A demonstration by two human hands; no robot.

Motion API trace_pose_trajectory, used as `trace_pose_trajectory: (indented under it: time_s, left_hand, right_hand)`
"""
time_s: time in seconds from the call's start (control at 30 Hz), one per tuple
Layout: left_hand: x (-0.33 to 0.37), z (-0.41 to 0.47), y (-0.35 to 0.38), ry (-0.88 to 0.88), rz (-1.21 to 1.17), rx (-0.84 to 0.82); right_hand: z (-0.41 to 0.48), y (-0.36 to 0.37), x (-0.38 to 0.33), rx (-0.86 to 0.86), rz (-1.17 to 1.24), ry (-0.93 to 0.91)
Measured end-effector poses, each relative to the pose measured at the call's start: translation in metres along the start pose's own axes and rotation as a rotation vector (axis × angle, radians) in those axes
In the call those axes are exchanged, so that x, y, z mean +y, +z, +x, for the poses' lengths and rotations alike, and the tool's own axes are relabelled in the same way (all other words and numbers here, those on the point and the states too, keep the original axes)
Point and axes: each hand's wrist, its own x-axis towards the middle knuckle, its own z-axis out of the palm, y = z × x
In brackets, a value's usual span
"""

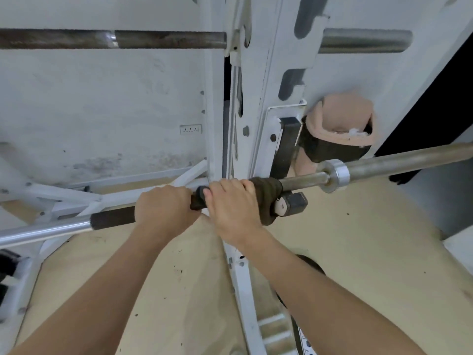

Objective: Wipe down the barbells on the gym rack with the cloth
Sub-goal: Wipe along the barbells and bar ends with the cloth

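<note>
Dark brown cloth [266, 194] wrapped round steel barbell [304, 181], right hand [230, 203] gripping it

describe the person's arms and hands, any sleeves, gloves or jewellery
The left arm and right arm are bare all the way to the bottom edge of the view, with no sleeves showing. The left hand and right hand wear no gloves, and no watch, wristband or ring is visible.

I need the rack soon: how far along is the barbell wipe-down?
Nothing looks clearly finished. In hand: right hand wraps the cloth round the lower barbell; left hand grips it. Left: the upper barbell, with no hand on it.
</note>
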Motion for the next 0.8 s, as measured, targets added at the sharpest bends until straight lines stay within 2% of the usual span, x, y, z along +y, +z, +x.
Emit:
trace_pose_trajectory:
  time_s: [0.1, 0.17, 0.27, 0.33, 0.37, 0.4, 0.47, 0.57, 0.63, 0.73, 0.8]
  left_hand:
    - [0.005, -0.008, 0.003, -0.018, 0.069, 0.095]
    - [0.005, -0.007, 0.001, -0.049, 0.058, 0.071]
    - [-0.002, 0.006, -0.007, -0.018, -0.044, -0.128]
    - [-0.006, 0.017, -0.013, -0.021, -0.122, -0.285]
    - [-0.006, 0.019, -0.013, -0.029, -0.145, -0.312]
    - [-0.006, 0.019, -0.011, -0.039, -0.149, -0.298]
    - [-0.004, 0.013, -0.006, -0.051, -0.081, -0.169]
    - [0.000, 0.004, -0.002, -0.070, 0.016, -0.040]
    - [0.003, 0.000, -0.007, -0.086, 0.015, -0.039]
    - [0.004, -0.001, -0.010, -0.068, 0.010, -0.066]
    - [0.000, 0.005, -0.010, -0.038, -0.019, -0.120]
  right_hand:
    - [0.007, 0.003, -0.026, -0.049, 0.004, -0.091]
    - [0.007, -0.010, -0.002, -0.066, -0.022, -0.163]
    - [0.010, -0.031, 0.043, -0.145, -0.093, -0.069]
    - [0.017, -0.030, 0.043, -0.223, -0.166, -0.030]
    - [0.020, -0.027, 0.032, -0.240, -0.166, -0.008]
    - [0.021, -0.023, 0.015, -0.208, -0.149, -0.005]
    - [0.015, -0.013, -0.016, -0.110, -0.100, -0.006]
    - [0.011, -0.006, -0.008, -0.099, -0.001, -0.050]
    - [0.008, -0.013, 0.018, -0.121, -0.035, -0.013]
    - [0.008, -0.028, 0.045, -0.059, -0.134, 0.050]
    - [0.014, -0.031, 0.041, -0.153, -0.142, 0.021]
